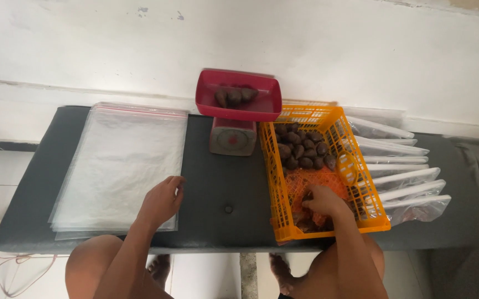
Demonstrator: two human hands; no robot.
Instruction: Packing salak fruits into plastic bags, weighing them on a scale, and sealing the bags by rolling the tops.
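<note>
My left hand (162, 200) rests palm down on the near right corner of a stack of clear plastic bags (118, 160), fingers loosely curled. My right hand (324, 201) reaches into an orange plastic basket (336, 123) and closes over small dark brown round fruits (301, 149) at its near end, above orange netting. A red kitchen scale (232, 137) stands behind, its red tray (238, 95) holding a few of the same dark fruits.
Everything sits on a dark padded bench (223, 188) against a white wall. Several filled, sealed clear bags (400, 177) lie in a row right of the basket. My bare knees show below the bench's front edge.
</note>
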